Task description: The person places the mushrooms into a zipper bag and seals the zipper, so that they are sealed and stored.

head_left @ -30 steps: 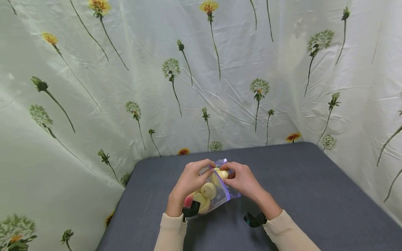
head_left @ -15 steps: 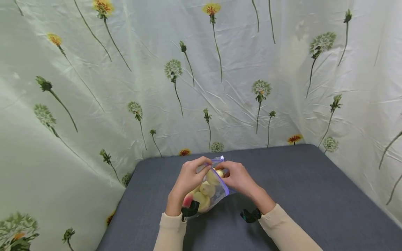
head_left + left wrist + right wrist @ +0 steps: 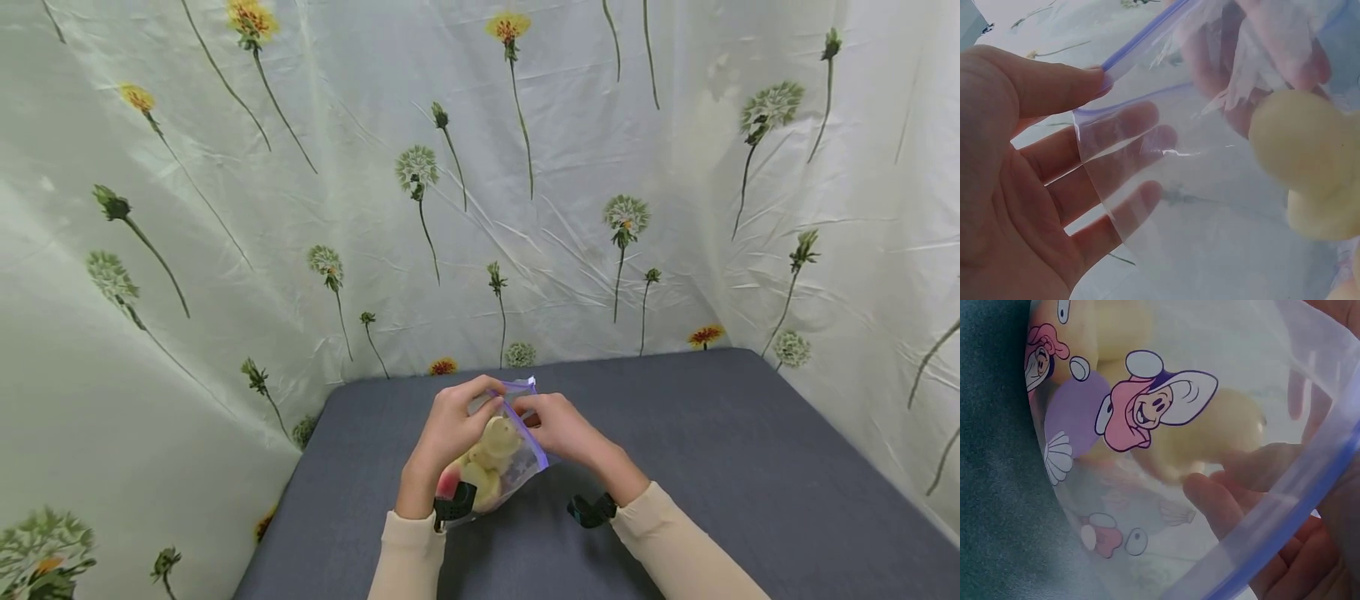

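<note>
A clear zip-top bag point(image 3: 521, 477) with a purple zip strip point(image 3: 534, 444) leans on the table, its mouth spread. Inside lie several pale yellow, round fruit-like pieces point(image 3: 500, 437); a pink-red one point(image 3: 448, 482) shows low on the left. My left hand point(image 3: 452, 425) pinches the bag's rim between thumb and forefinger, the other fingers spread behind the film. My right hand point(image 3: 564, 429) reaches in through the mouth. In the right wrist view, its fingertips point(image 3: 1200, 487) are loosely bent right beside a yellow piece point(image 3: 1229, 425). Cartoon figures point(image 3: 1154, 409) are printed on the film.
The dark grey table point(image 3: 675, 433) stretches around the bag, its far edge against a pale curtain point(image 3: 465, 308) printed with dandelions. Each wrist wears a black strap device, like the one point(image 3: 591, 510) at the right wrist.
The yellow piece that my right fingers held at the mouth has gone down into the bag among the others. My right hand has moved slightly left; my left hand keeps its pinch.
</note>
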`<act>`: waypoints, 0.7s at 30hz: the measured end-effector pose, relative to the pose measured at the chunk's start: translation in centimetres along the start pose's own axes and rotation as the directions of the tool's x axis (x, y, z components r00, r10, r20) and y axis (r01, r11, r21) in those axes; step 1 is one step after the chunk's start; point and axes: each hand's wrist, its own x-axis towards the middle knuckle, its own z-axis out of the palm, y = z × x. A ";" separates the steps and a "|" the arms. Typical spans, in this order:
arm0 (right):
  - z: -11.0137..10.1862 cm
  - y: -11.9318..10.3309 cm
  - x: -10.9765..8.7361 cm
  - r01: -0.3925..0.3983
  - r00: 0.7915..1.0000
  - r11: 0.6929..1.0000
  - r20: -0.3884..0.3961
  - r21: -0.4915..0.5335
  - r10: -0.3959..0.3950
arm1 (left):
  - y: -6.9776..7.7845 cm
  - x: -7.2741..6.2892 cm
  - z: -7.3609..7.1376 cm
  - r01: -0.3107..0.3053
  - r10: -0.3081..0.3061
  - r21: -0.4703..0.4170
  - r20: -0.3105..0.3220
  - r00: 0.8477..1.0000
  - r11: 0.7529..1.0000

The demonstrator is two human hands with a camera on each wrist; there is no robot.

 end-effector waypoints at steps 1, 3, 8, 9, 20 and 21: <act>0.0 0.0 0.0 0.009 1.000 1.000 0.011 -0.009 -0.009 | 0.0 0.0 0.0 -0.003 0.003 -0.001 -0.002 1.000 1.000; 0.1 0.1 0.1 0.021 1.000 0.999 0.022 -0.031 -0.020 | 0.0 0.0 0.0 -0.008 0.008 0.000 -0.007 1.000 1.000; 0.4 0.1 0.4 0.026 0.999 0.998 0.023 -0.062 -0.025 | 0.0 0.0 0.0 -0.017 0.017 -0.002 -0.015 1.000 1.000; 0.4 0.1 0.4 0.022 1.000 0.998 0.021 -0.056 -0.021 | 0.0 0.0 0.0 -0.015 0.015 -0.004 -0.012 1.000 1.000; 0.7 0.6 0.2 -0.011 0.998 0.998 0.069 0.065 0.006 | 0.1 -0.1 0.1 -0.013 0.013 0.021 -0.013 1.000 1.000; 0.6 0.7 0.2 -0.012 0.998 0.998 0.067 0.070 0.007 | 0.2 -0.1 0.1 -0.016 0.017 0.020 -0.014 1.000 1.000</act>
